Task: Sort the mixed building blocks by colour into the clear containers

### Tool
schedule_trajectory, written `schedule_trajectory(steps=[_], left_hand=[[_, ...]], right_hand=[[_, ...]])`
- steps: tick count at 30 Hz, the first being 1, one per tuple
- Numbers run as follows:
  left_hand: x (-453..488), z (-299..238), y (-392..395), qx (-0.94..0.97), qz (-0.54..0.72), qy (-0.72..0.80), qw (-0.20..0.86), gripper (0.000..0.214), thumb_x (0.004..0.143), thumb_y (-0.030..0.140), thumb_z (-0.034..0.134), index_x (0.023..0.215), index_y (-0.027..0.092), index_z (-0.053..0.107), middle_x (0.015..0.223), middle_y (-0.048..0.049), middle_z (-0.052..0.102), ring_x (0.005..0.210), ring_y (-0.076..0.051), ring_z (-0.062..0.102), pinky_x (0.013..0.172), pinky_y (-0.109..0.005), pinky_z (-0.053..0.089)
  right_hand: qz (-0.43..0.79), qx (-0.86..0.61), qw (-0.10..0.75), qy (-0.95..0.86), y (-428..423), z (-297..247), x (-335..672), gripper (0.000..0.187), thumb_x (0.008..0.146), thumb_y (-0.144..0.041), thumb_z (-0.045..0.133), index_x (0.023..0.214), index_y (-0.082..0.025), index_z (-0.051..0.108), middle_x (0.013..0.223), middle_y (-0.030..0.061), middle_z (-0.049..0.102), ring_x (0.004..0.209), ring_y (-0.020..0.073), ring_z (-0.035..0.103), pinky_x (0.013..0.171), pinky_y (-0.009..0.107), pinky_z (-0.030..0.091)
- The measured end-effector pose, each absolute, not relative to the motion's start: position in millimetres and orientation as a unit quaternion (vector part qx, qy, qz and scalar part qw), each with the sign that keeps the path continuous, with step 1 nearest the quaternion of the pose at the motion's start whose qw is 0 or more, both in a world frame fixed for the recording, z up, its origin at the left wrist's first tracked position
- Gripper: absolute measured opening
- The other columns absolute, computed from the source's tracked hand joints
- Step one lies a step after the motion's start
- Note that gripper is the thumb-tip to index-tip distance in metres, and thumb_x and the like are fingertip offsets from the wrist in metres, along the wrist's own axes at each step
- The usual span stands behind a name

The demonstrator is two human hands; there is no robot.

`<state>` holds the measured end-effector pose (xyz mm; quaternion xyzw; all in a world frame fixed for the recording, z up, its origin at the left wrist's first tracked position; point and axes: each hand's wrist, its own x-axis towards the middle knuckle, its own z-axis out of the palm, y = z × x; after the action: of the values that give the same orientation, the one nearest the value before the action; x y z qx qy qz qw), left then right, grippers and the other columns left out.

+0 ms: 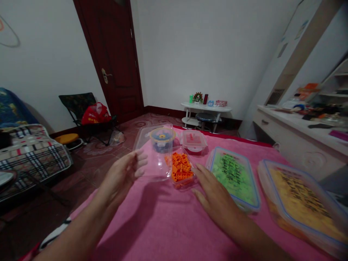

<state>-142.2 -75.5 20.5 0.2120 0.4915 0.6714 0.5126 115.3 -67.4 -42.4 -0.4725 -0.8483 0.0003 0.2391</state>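
Note:
My left hand (123, 175) is raised above the pink tablecloth (160, 224) and grips the edge of a clear plastic lid (154, 150), holding it tilted up. Beside it sits an open clear box of small orange bricks (181, 169). My right hand (214, 197) lies flat on the cloth with fingers stretched out, fingertips touching the orange box's right side. It holds nothing. Behind the lid stands a round tub with blue pieces (162, 139).
A small box with red pieces (194, 140) sits at the back. A closed box of green bricks (234, 177) and one of yellow bricks (301, 201) lie to the right. A white counter (299, 127), a folding chair (81, 108) and a dark door (114, 58) surround the table.

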Motion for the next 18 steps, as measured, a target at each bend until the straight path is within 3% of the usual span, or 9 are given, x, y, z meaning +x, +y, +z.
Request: schedule_trajectory(steps=[4, 8, 11, 14, 16, 18], left_hand=[[-108, 0, -46, 0.166, 0.64, 0.429, 0.616, 0.014, 0.084, 0.009, 0.054, 0.092, 0.008, 0.065, 0.086, -0.0109, 0.071, 0.074, -0.014, 0.07, 0.065, -0.019, 0.058], [-96, -15, -43, 0.204, 0.617, 0.402, 0.644, 0.017, 0.086, 0.01, 0.053, 0.093, 0.006, 0.067, 0.099, -0.015, 0.071, 0.087, -0.016, 0.069, 0.077, -0.022, 0.058], [-95, -25, -56, 0.262, 0.583, 0.426, 0.64, 0.021, 0.084, 0.018, 0.059, 0.1, 0.008, 0.067, 0.105, -0.0141, 0.07, 0.087, -0.017, 0.069, 0.074, -0.024, 0.058], [-98, -38, -73, 0.339, 0.508, 0.488, 0.623, 0.031, 0.079, 0.038, 0.067, 0.094, 0.011, 0.067, 0.081, -0.0073, 0.072, 0.059, -0.012, 0.065, 0.052, -0.02, 0.052], [-100, -47, -80, 0.404, 0.435, 0.522, 0.612, 0.041, 0.076, 0.052, 0.065, 0.076, 0.012, 0.064, 0.053, -0.0016, 0.063, 0.039, -0.009, 0.053, 0.039, -0.018, 0.04], [-103, -54, -85, 0.455, 0.385, 0.537, 0.597, 0.049, 0.073, 0.06, 0.063, 0.062, 0.013, 0.057, 0.039, 0.0011, 0.053, 0.031, -0.007, 0.043, 0.035, -0.017, 0.03]], right_hand=[[-0.048, -0.468, 0.195, -0.86, -53, -50, 95, 0.029, 0.083, -0.012, 0.055, 0.11, -0.019, 0.065, 0.114, 0.0106, 0.064, 0.105, 0.0257, 0.057, 0.088, 0.04, 0.05], [-0.069, -0.44, 0.212, -0.87, -56, -63, 94, 0.016, 0.085, -0.012, 0.057, 0.091, -0.022, 0.067, 0.093, 0.005, 0.066, 0.09, 0.0218, 0.059, 0.078, 0.034, 0.05], [-0.066, -0.4, 0.259, -0.877, -73, -70, 100, 0.017, 0.085, -0.01, 0.054, 0.087, -0.022, 0.066, 0.085, 0.0029, 0.066, 0.08, 0.0189, 0.06, 0.068, 0.03, 0.049], [-0.099, -0.333, 0.332, -0.877, -94, -69, 115, 0.024, 0.089, -0.01, 0.046, 0.096, -0.021, 0.065, 0.086, 0.0045, 0.068, 0.079, 0.0177, 0.063, 0.069, 0.028, 0.05], [-0.142, -0.288, 0.361, -0.876, -105, -66, 132, 0.026, 0.09, -0.011, 0.043, 0.099, -0.022, 0.065, 0.088, 0.0042, 0.071, 0.084, 0.0169, 0.065, 0.075, 0.026, 0.05], [-0.18, -0.265, 0.357, -0.877, -113, -62, 156, 0.024, 0.089, -0.012, 0.046, 0.099, -0.023, 0.065, 0.091, 0.0024, 0.073, 0.089, 0.0158, 0.066, 0.08, 0.025, 0.05]])
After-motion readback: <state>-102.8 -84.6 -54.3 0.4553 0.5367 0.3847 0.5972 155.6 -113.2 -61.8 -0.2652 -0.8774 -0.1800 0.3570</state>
